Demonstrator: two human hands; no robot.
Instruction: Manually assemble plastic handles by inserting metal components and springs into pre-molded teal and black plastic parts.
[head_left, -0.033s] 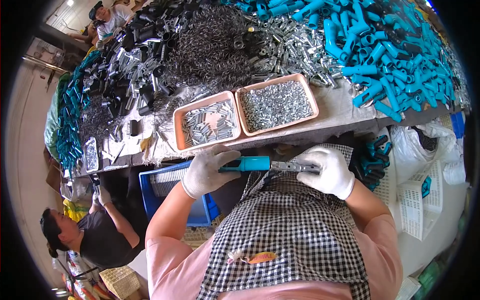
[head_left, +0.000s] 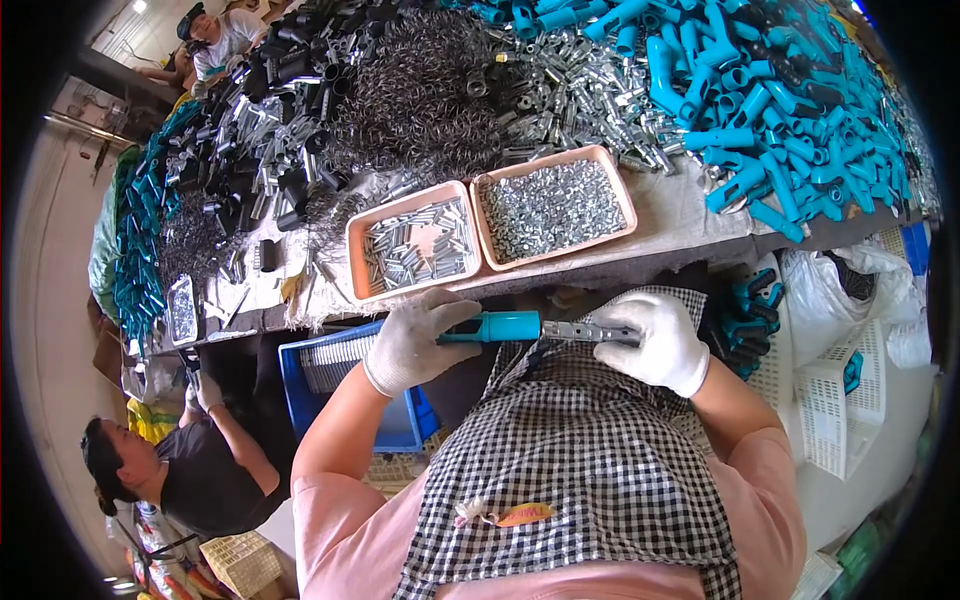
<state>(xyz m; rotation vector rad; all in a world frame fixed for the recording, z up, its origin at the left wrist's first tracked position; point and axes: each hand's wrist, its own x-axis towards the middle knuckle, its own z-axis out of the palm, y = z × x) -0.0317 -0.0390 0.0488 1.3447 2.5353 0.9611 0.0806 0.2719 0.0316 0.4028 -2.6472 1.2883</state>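
Observation:
My left hand (head_left: 412, 342), in a white knit glove, is closed around a teal plastic tubular handle (head_left: 508, 326). A silvery metal shaft with small holes (head_left: 572, 331) meets the handle's right end, in line with it. My right hand (head_left: 655, 342), also gloved, grips the shaft's far end, where a darker tip shows at the fingers. Both hands are level in front of my checked apron (head_left: 590, 450), just off the table's near edge. How deep the shaft sits in the handle cannot be seen.
On the table are an orange tray of metal pins (head_left: 357, 262) and another of small metal pieces (head_left: 628, 222). Behind lie heaps of springs (head_left: 420, 95), metal shafts (head_left: 600, 95) and teal handles (head_left: 780, 120). A blue crate (head_left: 300, 390) stands lower left, near a seated co-worker (head_left: 200, 470).

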